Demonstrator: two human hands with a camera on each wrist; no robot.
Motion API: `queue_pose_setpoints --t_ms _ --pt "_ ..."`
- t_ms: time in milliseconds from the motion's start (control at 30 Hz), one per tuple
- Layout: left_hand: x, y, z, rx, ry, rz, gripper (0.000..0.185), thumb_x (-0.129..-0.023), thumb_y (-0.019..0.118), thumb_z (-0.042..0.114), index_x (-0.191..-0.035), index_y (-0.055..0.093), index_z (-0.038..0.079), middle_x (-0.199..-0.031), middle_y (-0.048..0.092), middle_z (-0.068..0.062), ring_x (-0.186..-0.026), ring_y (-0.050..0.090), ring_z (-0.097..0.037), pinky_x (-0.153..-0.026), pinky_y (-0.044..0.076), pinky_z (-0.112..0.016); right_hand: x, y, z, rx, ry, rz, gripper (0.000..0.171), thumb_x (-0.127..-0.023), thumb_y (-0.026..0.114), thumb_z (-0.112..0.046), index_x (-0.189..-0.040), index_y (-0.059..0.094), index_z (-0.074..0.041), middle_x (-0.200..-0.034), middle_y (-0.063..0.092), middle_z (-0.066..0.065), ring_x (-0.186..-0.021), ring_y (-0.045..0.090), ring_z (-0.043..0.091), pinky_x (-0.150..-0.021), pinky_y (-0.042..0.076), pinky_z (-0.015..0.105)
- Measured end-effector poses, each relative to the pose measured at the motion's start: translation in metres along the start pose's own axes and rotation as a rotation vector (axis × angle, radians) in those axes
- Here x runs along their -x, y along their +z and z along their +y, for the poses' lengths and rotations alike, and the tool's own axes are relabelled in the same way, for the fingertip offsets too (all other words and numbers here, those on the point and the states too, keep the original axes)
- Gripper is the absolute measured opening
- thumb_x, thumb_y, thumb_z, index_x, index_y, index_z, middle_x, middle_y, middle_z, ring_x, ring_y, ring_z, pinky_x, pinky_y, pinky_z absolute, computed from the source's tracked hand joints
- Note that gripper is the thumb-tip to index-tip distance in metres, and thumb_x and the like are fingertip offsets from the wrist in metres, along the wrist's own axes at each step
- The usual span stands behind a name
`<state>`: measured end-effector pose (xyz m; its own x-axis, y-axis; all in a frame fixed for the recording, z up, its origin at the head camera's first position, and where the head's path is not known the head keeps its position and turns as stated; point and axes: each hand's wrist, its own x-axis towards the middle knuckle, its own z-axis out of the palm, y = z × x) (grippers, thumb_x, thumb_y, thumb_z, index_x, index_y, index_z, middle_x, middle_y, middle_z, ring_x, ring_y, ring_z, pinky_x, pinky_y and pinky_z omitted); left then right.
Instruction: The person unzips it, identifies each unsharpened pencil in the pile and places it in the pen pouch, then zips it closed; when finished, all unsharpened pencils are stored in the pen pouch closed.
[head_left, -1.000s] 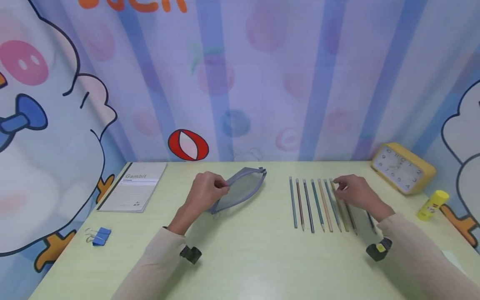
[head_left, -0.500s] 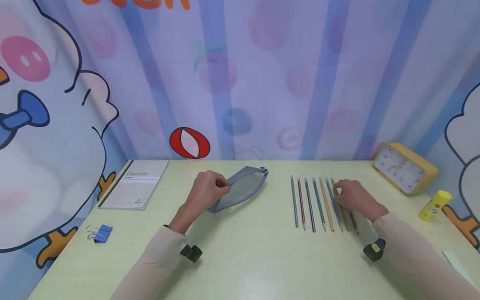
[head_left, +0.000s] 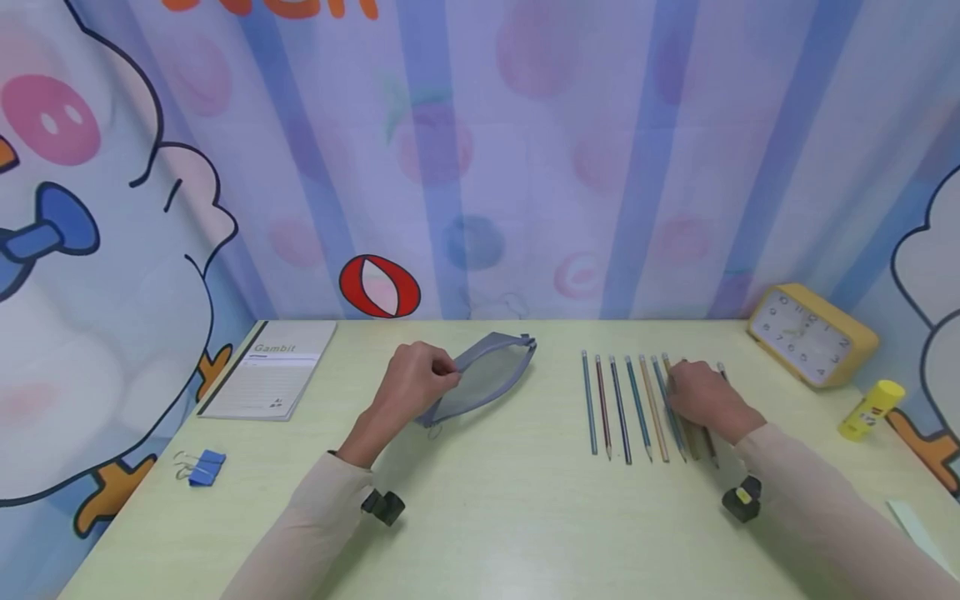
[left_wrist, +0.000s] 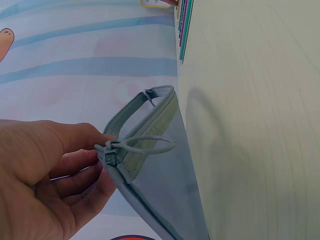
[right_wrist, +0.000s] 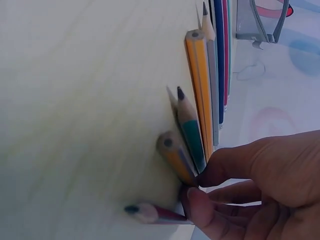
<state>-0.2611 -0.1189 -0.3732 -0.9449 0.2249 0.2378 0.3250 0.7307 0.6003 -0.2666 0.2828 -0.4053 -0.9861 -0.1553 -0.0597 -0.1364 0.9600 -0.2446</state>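
Head view: left hand [head_left: 415, 385] pinches the grey pencil case [head_left: 483, 375] rim; right hand [head_left: 701, 397] fingers curl over pencils [head_left: 637, 407], bare tabletop [head_left: 510, 508] nearer.

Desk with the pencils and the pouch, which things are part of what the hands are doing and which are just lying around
In hand:
grey pencil pouch, held open by the left hand
row of pencils, its right end under the right hand, whose fingers gather a few

Lying about:
notebook
blue binder clip
yellow clock
yellow glue stick
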Motion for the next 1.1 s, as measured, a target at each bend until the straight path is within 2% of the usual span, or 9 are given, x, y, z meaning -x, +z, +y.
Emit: queue_pose_setpoints --t_ms 167,400,467,567,633,700,767,900,1100 --pt "0.000 -0.001 0.001 -0.002 -0.001 0.006 0.009 -0.088 0.073 0.010 -0.086 0.080 0.005 -0.078 0.076 -0.005 -0.069 0.066 -0.012 -0.066 0.057 -0.028 -0.001 -0.001 -0.002 -0.004 0.018 -0.013 0.011 -0.086 0.057 0.002 -0.092 0.060 0.010 -0.071 0.055 0.012 -0.061 0.053 0.021 -0.055 0.046 0.031" --pt "0.001 -0.002 0.001 -0.004 -0.012 -0.011 0.009 -0.089 0.074 0.012 -0.089 0.081 0.006 -0.082 0.077 -0.005 -0.071 0.067 -0.012 -0.068 0.057 -0.028 -0.003 -0.004 0.002 -0.098 0.037 0.014 0.004 -0.085 0.058 -0.001 -0.083 0.056 0.003 -0.066 0.054 0.009 -0.057 0.052 0.018 -0.051 0.045 0.029" --pt "0.001 -0.003 0.000 -0.003 -0.012 -0.010 0.008 -0.089 0.074 0.012 -0.089 0.081 0.006 -0.082 0.077 -0.005 -0.071 0.067 -0.012 -0.067 0.057 -0.027 -0.002 -0.007 0.003 -0.159 0.025 0.027 0.010 -0.087 0.058 -0.002 -0.090 0.058 0.007 -0.064 0.057 0.009 -0.055 0.054 0.017 -0.051 0.045 0.031" --pt "0.003 -0.003 0.000 0.000 -0.017 -0.009 0.008 -0.088 0.074 0.011 -0.089 0.081 0.006 -0.081 0.077 -0.005 -0.070 0.067 -0.012 -0.067 0.057 -0.027 0.000 -0.016 0.000 -0.229 -0.012 0.033 0.037 -0.091 0.058 -0.006 -0.120 0.057 0.016 -0.074 0.067 0.017 -0.058 0.063 0.018 -0.060 0.054 0.039" --pt "0.003 -0.003 0.001 -0.001 -0.018 -0.008 0.008 -0.088 0.074 0.011 -0.089 0.081 0.006 -0.081 0.077 -0.005 -0.070 0.067 -0.012 -0.067 0.057 -0.027 0.002 -0.024 -0.005 -0.315 -0.024 0.007 0.051 -0.094 0.055 -0.008 -0.137 0.047 0.018 -0.089 0.071 0.023 -0.064 0.069 0.020 -0.068 0.057 0.044" --pt "0.003 -0.004 0.001 -0.001 -0.018 -0.007 0.008 -0.088 0.074 0.011 -0.089 0.081 0.006 -0.082 0.077 -0.006 -0.070 0.067 -0.013 -0.067 0.057 -0.027 0.004 -0.031 -0.012 -0.413 -0.036 -0.021 0.059 -0.097 0.054 -0.011 -0.146 0.036 0.017 -0.105 0.069 0.027 -0.072 0.072 0.021 -0.076 0.059 0.045" --pt "0.003 -0.004 0.002 -0.004 -0.019 -0.006 0.008 -0.088 0.075 0.011 -0.089 0.081 0.006 -0.082 0.077 -0.006 -0.071 0.067 -0.013 -0.067 0.057 -0.027 0.005 -0.036 -0.019 -0.547 -0.062 -0.052 0.060 -0.099 0.053 -0.012 -0.150 0.035 0.012 -0.111 0.066 0.028 -0.080 0.072 0.020 -0.077 0.060 0.042" --pt "0.003 -0.005 0.002 -0.010 -0.029 -0.004 0.008 -0.088 0.075 0.012 -0.088 0.081 0.007 -0.082 0.077 -0.005 -0.071 0.067 -0.012 -0.067 0.057 -0.027 0.010 -0.041 -0.037 -0.787 -0.121 -0.168 0.060 -0.102 0.054 -0.016 -0.155 0.033 0.003 -0.106 0.064 0.017 -0.092 0.068 0.018 -0.083 0.059 0.034" --pt "0.002 -0.005 0.001 -0.009 -0.020 -0.004 0.008 -0.088 0.075 0.012 -0.088 0.081 0.006 -0.081 0.077 -0.005 -0.070 0.067 -0.012 -0.066 0.057 -0.027 0.009 -0.030 -0.071 -0.971 -0.146 -0.347 0.057 -0.102 0.057 -0.020 -0.153 0.040 -0.004 -0.127 0.061 0.011 -0.107 0.063 0.015 -0.090 0.056 0.031"
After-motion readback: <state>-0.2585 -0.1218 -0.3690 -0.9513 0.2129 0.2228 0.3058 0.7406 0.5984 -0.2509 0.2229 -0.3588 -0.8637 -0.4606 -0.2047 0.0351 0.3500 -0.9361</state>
